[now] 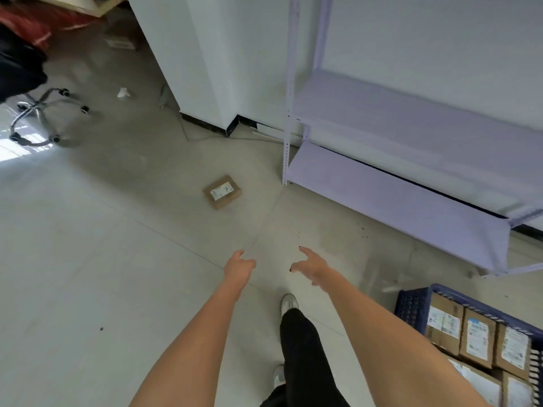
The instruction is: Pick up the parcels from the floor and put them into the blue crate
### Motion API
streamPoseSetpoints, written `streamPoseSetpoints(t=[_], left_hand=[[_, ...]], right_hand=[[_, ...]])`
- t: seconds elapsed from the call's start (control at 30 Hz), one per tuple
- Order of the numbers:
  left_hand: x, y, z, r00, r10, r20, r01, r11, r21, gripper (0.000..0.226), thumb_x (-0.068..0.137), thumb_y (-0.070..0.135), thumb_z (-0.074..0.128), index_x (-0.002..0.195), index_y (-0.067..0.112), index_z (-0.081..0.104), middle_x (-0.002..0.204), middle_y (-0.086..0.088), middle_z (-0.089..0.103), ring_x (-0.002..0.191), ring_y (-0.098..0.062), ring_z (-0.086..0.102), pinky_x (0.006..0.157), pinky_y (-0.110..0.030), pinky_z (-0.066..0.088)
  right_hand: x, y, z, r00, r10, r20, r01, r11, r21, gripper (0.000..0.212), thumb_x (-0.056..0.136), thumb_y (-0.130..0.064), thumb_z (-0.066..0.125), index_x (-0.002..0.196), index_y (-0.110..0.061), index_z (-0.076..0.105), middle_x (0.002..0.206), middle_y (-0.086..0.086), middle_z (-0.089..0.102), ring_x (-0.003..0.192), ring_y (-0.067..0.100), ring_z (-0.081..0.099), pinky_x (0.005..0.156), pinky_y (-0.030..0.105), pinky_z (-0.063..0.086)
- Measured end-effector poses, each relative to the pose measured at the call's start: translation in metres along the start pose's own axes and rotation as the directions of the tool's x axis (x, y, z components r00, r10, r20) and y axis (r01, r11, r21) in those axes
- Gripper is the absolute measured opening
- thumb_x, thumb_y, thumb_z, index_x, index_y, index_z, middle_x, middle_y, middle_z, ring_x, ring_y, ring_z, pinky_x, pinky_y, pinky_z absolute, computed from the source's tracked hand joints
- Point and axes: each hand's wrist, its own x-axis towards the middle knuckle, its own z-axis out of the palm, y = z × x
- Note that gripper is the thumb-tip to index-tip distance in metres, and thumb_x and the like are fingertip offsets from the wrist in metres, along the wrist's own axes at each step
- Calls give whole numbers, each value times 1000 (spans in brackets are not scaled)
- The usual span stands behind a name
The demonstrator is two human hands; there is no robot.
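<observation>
- Head view shows one parcel [222, 192] lying flat on the floor [88, 245], label side up, turned at an angle to the tile lines.
- It lies well ahead of both hands, and near the front post of the shelf [411, 171], a little to its left.
- Left hand [238, 267] is stretched forward over the floor, fingers loosely curled, holding nothing.
- Right hand [312, 265] is also stretched forward, fingers spread and relaxed, with dark nails, holding nothing.
- Both hands are beside each other with a gap between them, and neither touches the parcel.
- Crate [411, 306] stands at the lower right on the floor, to the right of the right arm; it is blue with a grid wall.
- Boxes [476, 337] with white labels stand packed side by side inside the crate.
- One leg in black trousers [302, 348] and a light shoe [288, 302] show between the arms.
- Shelf is pale violet, with two bare boards visible, and stands against a white wall [411, 39].
- Chair base [38, 116] with wheels stands far left; a white scrap [123, 92] lies on the floor beyond it.
</observation>
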Motion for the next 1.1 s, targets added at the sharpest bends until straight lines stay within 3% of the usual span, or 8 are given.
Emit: streamPoseSetpoints(t=[0.17, 0.3, 0.43, 0.6, 0.7, 0.9, 0.97, 1.1], left_hand=[[91, 35, -50, 998, -42, -38, 41, 998, -48, 56, 89, 7, 50, 143, 11, 36, 129, -11, 53, 115, -25, 50, 94, -27, 38], [175, 57, -82, 993, -94, -69, 85, 989, -120, 53, 89, 8, 50, 141, 12, 38, 122, -10, 52, 100, -23, 50, 84, -25, 37], [254, 64, -99, 986, -153, -63, 141, 976, -164, 52, 89, 11, 51, 140, 14, 39, 125, -12, 54, 111, -32, 53, 91, -30, 40], [369, 38, -94, 979, -201, -24, 195, 968, -160, 52, 90, 7, 49, 141, 10, 38, 79, 3, 50, 82, -18, 50, 80, -27, 39], [459, 1, -81, 972, -234, -21, 228, 961, -159, 50, 90, 6, 49, 139, 11, 39, 73, 6, 46, 70, -14, 44, 67, -25, 38], [664, -77, -55, 978, -206, -44, 189, 949, -251, 57, 88, 4, 53, 142, 11, 34, 108, -8, 58, 91, -22, 51, 84, -30, 42], [730, -94, -51, 981, -181, -67, 155, 945, -287, 64, 89, 6, 52, 146, 14, 26, 138, -14, 47, 115, -27, 50, 101, -35, 39], [827, -109, -47, 984, -118, -133, 66, 938, -341, 74, 91, 10, 51, 151, 19, 8, 153, -6, 27, 135, -25, 38, 106, -30, 34]], right_hand=[[86, -81, 17, 1000, -5, 30, 6, 999, -53, 70, 86, -12, 58, 148, -23, 27, 147, 7, 35, 132, 26, 38, 102, 34, 38], [162, -147, 33, 997, -19, 69, 23, 998, -60, 71, 85, -14, 60, 147, -22, 28, 134, 7, 49, 107, 19, 44, 78, 24, 40], [235, -188, 52, 995, 0, 97, 9, 996, -88, 72, 84, -14, 61, 147, -24, 29, 142, 12, 43, 100, 19, 46, 63, 17, 37], [352, -196, 88, 992, 40, 116, -25, 992, -125, 73, 84, -16, 63, 148, -23, 28, 145, 12, 40, 127, 21, 45, 100, 31, 41], [441, -183, 114, 992, 54, 111, -40, 991, -126, 72, 84, -15, 63, 147, -23, 30, 139, 12, 47, 127, 21, 47, 96, 29, 42], [656, -150, 160, 999, -18, 47, 26, 983, -181, 71, 84, -18, 64, 147, -20, 30, 141, 10, 46, 102, 17, 45, 84, 25, 36], [722, -146, 172, 998, -69, 0, 68, 978, -196, 69, 85, -17, 63, 146, -17, 31, 141, 10, 46, 109, 20, 48, 88, 26, 37], [818, -159, 193, 983, -175, -53, 160, 962, -223, 81, 77, -18, 69, 146, -11, 26, 147, 11, 34, 136, 26, 34, 108, 31, 32]])
